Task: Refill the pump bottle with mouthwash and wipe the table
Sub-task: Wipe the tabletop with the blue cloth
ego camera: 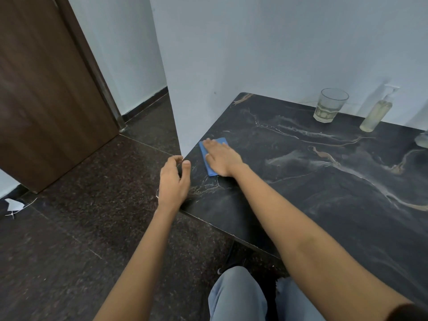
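A folded blue cloth point(205, 154) lies near the left corner of the dark marble table point(324, 181). My right hand point(222, 158) presses flat on the cloth with straight fingers. My left hand point(173, 179) hovers at the table's left edge, fingers loosely curved and holding nothing. At the back against the wall stand a clear pump bottle point(377, 112) filled with pale yellow liquid and, to its left, a glass tumbler point(330, 105) with a little pale liquid at the bottom.
A white wall borders the table's back and left sides. Part of a clear object point(422, 140) shows at the right edge. A brown door point(46, 89) stands at left, and a white scrap point(14, 206) lies on the dark floor.
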The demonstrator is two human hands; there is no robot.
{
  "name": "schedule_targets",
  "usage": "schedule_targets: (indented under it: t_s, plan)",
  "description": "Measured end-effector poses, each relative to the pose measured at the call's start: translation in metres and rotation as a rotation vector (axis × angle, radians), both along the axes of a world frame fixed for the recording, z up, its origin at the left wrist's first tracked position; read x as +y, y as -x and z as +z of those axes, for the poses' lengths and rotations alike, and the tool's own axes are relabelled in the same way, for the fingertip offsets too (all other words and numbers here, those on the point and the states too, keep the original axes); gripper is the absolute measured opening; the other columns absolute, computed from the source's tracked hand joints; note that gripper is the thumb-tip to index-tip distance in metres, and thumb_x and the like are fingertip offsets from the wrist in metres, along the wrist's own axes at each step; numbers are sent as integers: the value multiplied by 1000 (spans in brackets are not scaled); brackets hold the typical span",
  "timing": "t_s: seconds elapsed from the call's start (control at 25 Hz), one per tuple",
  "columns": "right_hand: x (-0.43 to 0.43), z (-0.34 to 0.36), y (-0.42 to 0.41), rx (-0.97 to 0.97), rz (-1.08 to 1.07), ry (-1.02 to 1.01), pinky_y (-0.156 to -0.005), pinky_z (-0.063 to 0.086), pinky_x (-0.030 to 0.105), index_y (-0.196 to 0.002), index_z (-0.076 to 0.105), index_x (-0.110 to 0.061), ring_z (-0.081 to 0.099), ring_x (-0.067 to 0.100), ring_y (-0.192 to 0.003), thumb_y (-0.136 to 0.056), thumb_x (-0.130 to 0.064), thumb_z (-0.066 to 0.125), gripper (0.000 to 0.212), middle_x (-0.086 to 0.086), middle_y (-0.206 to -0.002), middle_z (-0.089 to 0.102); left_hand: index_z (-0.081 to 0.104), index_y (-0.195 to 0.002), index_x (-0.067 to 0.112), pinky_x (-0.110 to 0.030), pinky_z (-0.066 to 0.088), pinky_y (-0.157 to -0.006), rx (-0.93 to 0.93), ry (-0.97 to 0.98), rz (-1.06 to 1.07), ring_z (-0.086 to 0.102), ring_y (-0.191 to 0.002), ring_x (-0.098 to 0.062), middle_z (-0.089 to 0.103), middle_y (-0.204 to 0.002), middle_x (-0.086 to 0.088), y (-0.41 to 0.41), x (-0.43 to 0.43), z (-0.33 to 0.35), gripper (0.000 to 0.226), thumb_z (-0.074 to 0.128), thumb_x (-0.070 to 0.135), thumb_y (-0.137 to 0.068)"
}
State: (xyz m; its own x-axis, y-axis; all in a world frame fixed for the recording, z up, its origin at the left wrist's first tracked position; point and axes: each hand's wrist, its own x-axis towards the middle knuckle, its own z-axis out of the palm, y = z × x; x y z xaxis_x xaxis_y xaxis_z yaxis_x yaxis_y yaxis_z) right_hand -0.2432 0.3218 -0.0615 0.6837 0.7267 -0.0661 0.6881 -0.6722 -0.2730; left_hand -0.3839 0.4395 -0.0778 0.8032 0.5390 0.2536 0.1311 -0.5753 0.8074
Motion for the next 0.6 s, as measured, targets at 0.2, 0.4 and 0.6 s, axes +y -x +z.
schedule_targets:
  t_s: [0.2,0.4,0.6]
  plan:
    - [-85,0,-41,-6,-273,4,-120,6,35,-152,13,-10,11,18,-148,-101,-26,23,55,6,-161,11,54,-123,9,-29,35,-91,44,-59,-87,51,-115,-26,60,-121,-8,-13,-16,1,36,42,35,-101]
    - [-189,-4,-36,-39,-498,12,-121,6,37,-152,14,-10,11,19,-148,-102,-28,21,54,7,-161,12,54,-122,9,-34,38,-91,67,-70,-120,51,-112,-26,61,-113,-6,-21,-20,-1,36,40,36,-102]
    - [-234,-9,52,-32,-549,78,-120,-1,32,-152,8,-12,5,16,-149,-98,-41,10,62,3,-161,7,56,-118,12,-47,43,-96,75,-105,-148,53,-109,-26,64,-104,-2,-35,-27,-4,38,39,41,-101]
